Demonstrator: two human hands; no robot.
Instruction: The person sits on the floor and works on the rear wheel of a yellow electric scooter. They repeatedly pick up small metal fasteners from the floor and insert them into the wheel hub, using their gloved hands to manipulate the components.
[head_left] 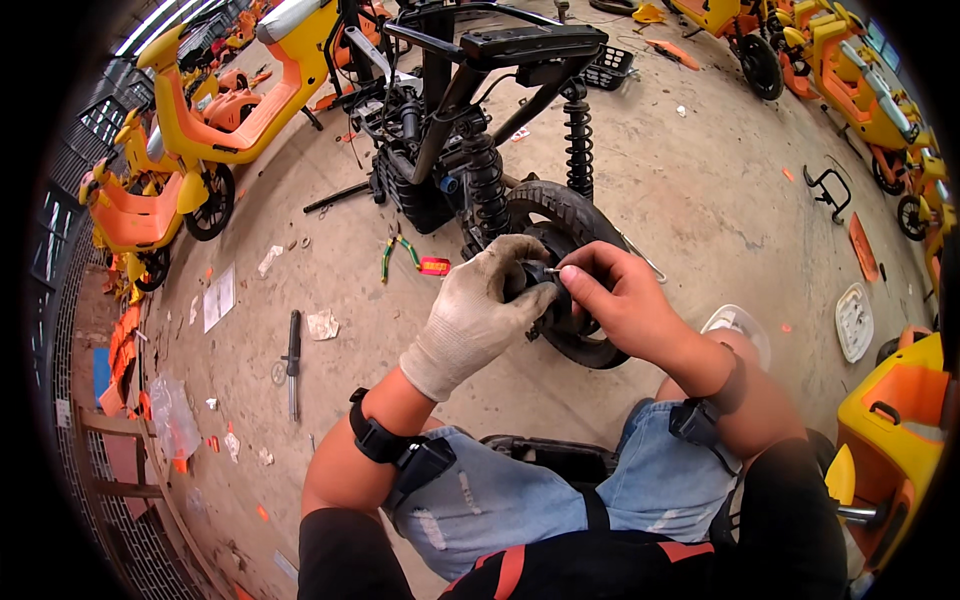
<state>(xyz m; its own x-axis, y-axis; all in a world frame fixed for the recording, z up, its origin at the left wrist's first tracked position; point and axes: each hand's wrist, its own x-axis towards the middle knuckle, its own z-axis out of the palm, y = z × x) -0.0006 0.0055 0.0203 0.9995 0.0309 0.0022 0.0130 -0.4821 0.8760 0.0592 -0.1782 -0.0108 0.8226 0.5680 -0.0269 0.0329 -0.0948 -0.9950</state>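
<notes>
A stripped black scooter frame point(440, 140) stands in front of me, its rear wheel point(585, 345) nearest my hands. My left hand point(480, 305), in an off-white work glove, curls thumb and fingers around a dark part at the wheel's hub; what it grips there is mostly hidden. Bare, my right hand point(625, 300) pinches a small, thin metal piece point(553, 270) between thumb and forefinger, close to the left fingertips. Coil-spring shock absorbers point(579, 140) rise beside the wheel. Green-handled pliers point(400, 250) lie on the floor left of it, near a red tag point(435, 266).
Yellow-and-orange scooters stand at left point(250, 120), upper right point(830, 80) and lower right point(900, 420). A dark rod-like tool point(294, 365), paper scraps point(322, 324), a black bracket point(830, 192) and a white plastic tray point(853, 322) lie on the concrete floor. A black crate point(608, 68) sits behind the frame.
</notes>
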